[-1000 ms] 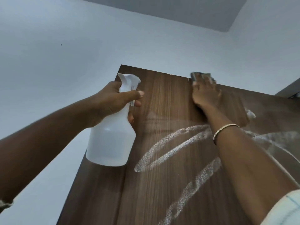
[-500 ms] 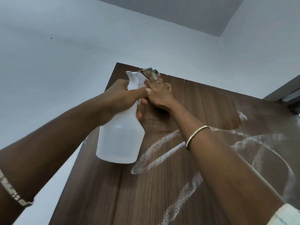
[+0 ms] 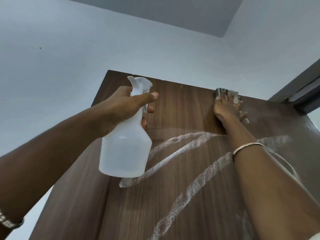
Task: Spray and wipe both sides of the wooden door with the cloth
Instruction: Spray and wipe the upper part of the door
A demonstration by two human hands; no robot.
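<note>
Our left hand (image 3: 121,108) curls its fingers round the neck of the spray bottle (image 3: 124,149), held before the wooden door (image 3: 181,110). Our right hand (image 3: 223,110), fingers extended, presses the cloth (image 3: 230,95) against the door's top edge, above white spray trails (image 3: 173,156).

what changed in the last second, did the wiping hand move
The right hand, pressing the cloth on the door, swept left along the top edge to beside the spray bottle, then back right towards the upper right corner. Nothing was taken hold of or let go. The left hand holds the spray bottle raised as before, and the white spray streaks remain unwiped below.
</note>
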